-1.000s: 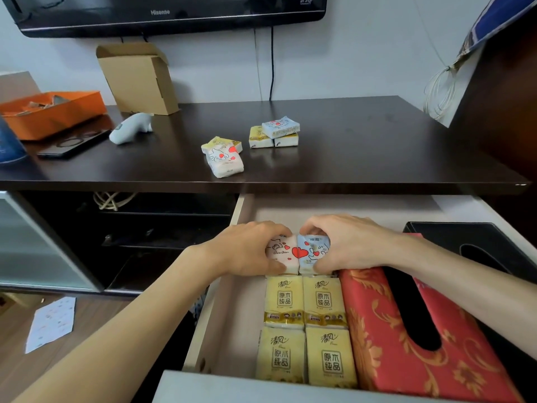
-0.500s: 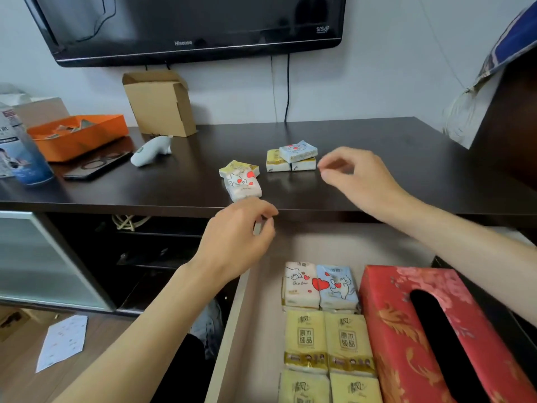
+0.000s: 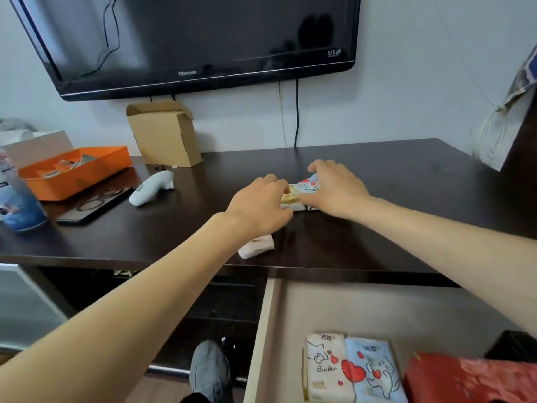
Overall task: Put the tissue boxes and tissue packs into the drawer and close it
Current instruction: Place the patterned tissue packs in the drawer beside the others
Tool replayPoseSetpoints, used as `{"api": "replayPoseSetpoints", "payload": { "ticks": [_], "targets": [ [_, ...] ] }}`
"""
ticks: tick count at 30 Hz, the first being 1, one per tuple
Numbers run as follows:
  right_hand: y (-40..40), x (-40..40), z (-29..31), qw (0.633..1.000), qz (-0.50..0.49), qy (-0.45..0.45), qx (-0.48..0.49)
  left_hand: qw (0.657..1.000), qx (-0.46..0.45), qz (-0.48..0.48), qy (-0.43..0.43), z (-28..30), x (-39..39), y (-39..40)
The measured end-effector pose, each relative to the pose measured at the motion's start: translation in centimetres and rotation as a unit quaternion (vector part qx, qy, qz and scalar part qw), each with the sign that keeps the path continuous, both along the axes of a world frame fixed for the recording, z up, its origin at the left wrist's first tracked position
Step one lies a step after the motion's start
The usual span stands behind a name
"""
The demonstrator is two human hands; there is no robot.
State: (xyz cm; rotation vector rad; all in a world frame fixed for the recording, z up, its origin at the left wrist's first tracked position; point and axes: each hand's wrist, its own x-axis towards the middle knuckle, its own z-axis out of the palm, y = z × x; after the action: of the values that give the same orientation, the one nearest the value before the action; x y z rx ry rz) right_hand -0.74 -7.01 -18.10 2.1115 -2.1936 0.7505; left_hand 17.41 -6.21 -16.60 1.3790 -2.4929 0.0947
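On the dark tabletop (image 3: 377,228) my left hand (image 3: 258,206) and my right hand (image 3: 338,190) press from either side on a small stack of tissue packs (image 3: 300,193), yellow and blue-white with red hearts. The stack rests on the tabletop, and the hands hide much of it. One more white pack (image 3: 257,247) lies near the front edge, under my left wrist. Below, the open drawer (image 3: 261,338) holds a cream pack (image 3: 327,370), a light blue pack (image 3: 374,373) and a red tissue box (image 3: 470,379) at its right.
A cardboard box (image 3: 164,135), an orange tray (image 3: 75,170), a white thermometer-like device (image 3: 151,187), a dark flat device (image 3: 96,203) and a blue canister (image 3: 17,199) stand to the left. A TV (image 3: 197,39) hangs above. A paper bag (image 3: 499,132) hangs at the right.
Both hands left the drawer, rose over the tabletop and reached forward; they now close on the far stack of packs. The view has tilted upward.
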Motion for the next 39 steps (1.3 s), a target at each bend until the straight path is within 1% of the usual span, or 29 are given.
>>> {"api": "replayPoseSetpoints", "payload": {
  "ticks": [3,5,7,11,13,17,20,22,26,29,32,36,39],
  "targets": [
    [1.4,-2.2,0.5,0.999,0.006,-0.029,-0.027,0.999,0.026,0.000,-0.030,0.6,-1.3,-1.3],
    [2.8,-4.0,0.4,1.000,-0.007,-0.014,-0.008,0.998,0.039,0.015,-0.051,0.9,-1.9,-1.5],
    [4.1,-5.3,0.0,0.999,-0.020,0.010,0.024,0.996,0.026,0.044,-0.079,1.1,-1.9,-1.2],
    [6.3,-5.4,-1.3,0.997,-0.040,0.039,0.055,0.989,-0.022,0.116,-0.093,0.9,0.0,1.3],
    [7.1,-4.8,-1.7,0.994,-0.043,0.052,0.085,0.986,-0.016,0.139,-0.096,0.3,1.1,3.0],
    [8.6,-3.7,-1.4,0.990,-0.029,0.074,0.118,0.989,0.027,0.142,-0.040,-1.0,2.4,6.0],
    [10.0,-3.4,-0.5,0.987,-0.013,0.060,0.152,0.989,0.067,0.121,0.046,-1.7,3.1,7.7],
    [11.2,-3.2,-0.1,0.985,-0.004,0.046,0.167,0.986,0.095,0.104,0.087,-2.0,3.3,8.8],
    [13.3,-3.0,0.3,0.991,-0.010,0.040,0.131,0.983,0.113,0.056,0.132,-2.4,2.6,10.2],
    [14.7,-2.7,0.1,0.989,-0.039,0.084,0.111,0.980,0.116,0.020,0.159,-2.8,1.8,11.0],
    [15.3,-2.5,0.1,0.984,-0.024,0.096,0.149,0.978,0.118,0.013,0.169,-3.3,1.4,11.4],
    [15.7,-3.0,1.5,0.977,0.038,0.042,0.208,0.978,0.111,0.002,0.178,-3.9,2.1,11.3],
    [15.5,-3.4,1.4,0.980,0.076,-0.002,0.186,0.975,0.110,-0.017,0.190,-4.1,2.5,11.1]
  ]
}}
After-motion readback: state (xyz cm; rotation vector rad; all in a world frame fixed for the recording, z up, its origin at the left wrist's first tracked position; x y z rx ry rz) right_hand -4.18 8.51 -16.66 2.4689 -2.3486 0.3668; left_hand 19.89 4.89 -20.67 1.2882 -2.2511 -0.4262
